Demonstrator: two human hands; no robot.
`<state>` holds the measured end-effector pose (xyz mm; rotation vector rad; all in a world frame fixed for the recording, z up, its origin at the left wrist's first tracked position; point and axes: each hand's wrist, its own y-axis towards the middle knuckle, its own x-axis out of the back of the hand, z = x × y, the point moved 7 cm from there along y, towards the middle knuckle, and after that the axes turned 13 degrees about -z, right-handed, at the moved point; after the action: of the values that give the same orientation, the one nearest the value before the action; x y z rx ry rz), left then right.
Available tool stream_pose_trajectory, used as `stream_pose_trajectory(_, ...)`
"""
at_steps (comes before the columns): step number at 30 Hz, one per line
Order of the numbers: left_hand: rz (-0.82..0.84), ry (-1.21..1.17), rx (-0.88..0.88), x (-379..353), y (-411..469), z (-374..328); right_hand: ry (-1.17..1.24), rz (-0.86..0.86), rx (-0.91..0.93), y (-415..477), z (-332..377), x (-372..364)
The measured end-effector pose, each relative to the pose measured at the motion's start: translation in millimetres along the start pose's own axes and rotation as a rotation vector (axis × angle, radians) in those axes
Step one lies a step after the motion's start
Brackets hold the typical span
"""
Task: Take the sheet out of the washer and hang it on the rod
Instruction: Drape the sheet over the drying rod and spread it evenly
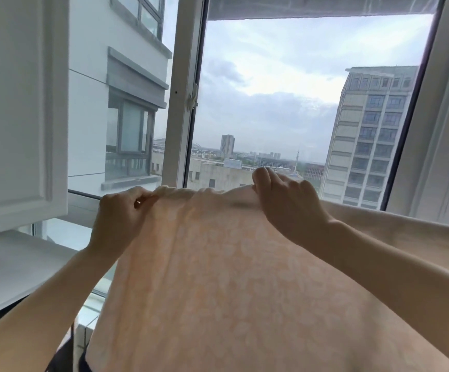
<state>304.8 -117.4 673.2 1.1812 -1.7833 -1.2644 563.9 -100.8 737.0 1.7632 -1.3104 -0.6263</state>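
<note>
The sheet point(218, 277), pale peach with a faint white pattern, is held up in front of the window, and its top edge is stretched between the two hands. From that edge it hangs down and fills the lower middle of the view. More of it spreads away to the right, behind the right forearm.

The left grip point(121, 210) pinches the top edge at the sheet's left corner, fingers curled round bunched cloth. The right grip point(285, 200) sits a little higher, its fingers hooked over the same edge and holding it.

Behind the sheet stands the white window frame point(180, 103) with a handle point(192, 102). A white cabinet door point(16, 103) is at the left. Outside are a tall building point(373, 135) and cloudy sky.
</note>
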Motion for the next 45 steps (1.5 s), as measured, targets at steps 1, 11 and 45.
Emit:
stream_pose_trajectory(1, -0.055, 0.01, 0.03, 8, 2, 8, 0.013, -0.023, -0.017, 4, 0, 3)
stream_pose_trajectory(11, 0.058, 0.113, 0.194, 21, -47, 57, 0.269, 0.046, 0.087, -22, 43, -10)
stream_pose_trajectory(45, -0.018, 0.058, 0.425, 9, -13, 1, 0.3, 0.011, -0.022, 17, 71, -5)
